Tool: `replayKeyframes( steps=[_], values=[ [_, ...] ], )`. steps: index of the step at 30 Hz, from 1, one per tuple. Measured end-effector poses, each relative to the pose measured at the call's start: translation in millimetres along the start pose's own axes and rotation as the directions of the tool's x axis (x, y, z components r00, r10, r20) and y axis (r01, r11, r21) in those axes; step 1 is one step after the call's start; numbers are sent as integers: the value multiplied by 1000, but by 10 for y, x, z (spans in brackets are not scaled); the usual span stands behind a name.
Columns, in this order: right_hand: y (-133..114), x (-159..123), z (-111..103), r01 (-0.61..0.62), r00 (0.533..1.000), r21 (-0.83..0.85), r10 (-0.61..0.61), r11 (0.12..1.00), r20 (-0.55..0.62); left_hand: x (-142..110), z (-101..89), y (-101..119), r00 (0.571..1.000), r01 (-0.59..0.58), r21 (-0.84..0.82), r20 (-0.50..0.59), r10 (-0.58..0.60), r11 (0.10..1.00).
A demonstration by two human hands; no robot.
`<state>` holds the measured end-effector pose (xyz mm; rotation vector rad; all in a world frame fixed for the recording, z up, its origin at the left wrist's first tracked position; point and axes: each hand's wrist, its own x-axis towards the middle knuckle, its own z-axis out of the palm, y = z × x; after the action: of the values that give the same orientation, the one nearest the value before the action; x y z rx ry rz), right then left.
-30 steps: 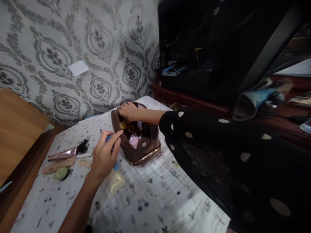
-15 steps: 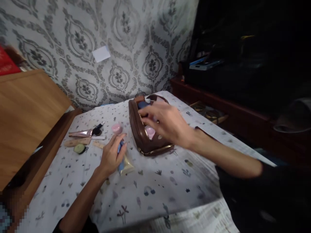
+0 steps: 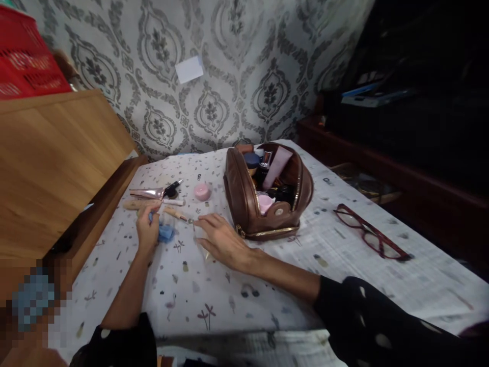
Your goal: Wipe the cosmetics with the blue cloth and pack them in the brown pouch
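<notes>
My left hand [image 3: 147, 228] is closed on a small blue thing [image 3: 165, 234], low over the patterned cloth [image 3: 198, 295]. Just to its right, my right hand [image 3: 219, 239] lies flat with fingers stretched out; its fingertips rest on a pale, see-through item [image 3: 195, 232] that I cannot make out well. A brown zip pouch [image 3: 244, 204] stands open beyond my right hand, packed with several jars and tubes. A small pink jar [image 3: 201, 191] sits on the cloth to the left of the pouch.
A rose-gold tube [image 3: 147, 193], a beige stick [image 3: 135, 205] and a few small items lie at the cloth's far left. Red-framed glasses [image 3: 367, 237] lie to the right. A wooden board [image 3: 49, 168] rises on the left, with a red crate [image 3: 26, 71] above it. Dark furniture [image 3: 401, 127] stands at the right.
My right hand left the pouch and came down flat on the cloth beside my left hand. My left hand moved left with the blue thing. The view swung left, bringing the glasses and red crate into sight.
</notes>
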<state>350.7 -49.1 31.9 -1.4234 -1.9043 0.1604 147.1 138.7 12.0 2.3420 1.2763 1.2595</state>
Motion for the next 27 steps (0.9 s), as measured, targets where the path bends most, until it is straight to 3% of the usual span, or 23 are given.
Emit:
replayKeyframes(
  steps=[3,7,9,11,21,27],
  values=[
    [130,40,205,-34,998,16,35,999,-61,-52,17,8,980,-145,116,152,126,983],
    [241,-23,380,-41,989,37,46,998,-141,-88,32,133,876,-356,167,402,266,920],
    [261,-52,410,-16,986,41,23,999,-163,-89,26,180,828,-411,143,471,304,900],
    [266,-62,418,8,984,45,0,999,-176,-87,12,214,810,-419,125,499,308,899],
    [181,-47,360,-24,983,23,28,999,-180,-166,-3,327,821,-469,115,422,385,875],
    [179,-47,277,-82,982,63,91,995,-165,-209,46,636,916,-307,-110,235,325,945]
  ],
)
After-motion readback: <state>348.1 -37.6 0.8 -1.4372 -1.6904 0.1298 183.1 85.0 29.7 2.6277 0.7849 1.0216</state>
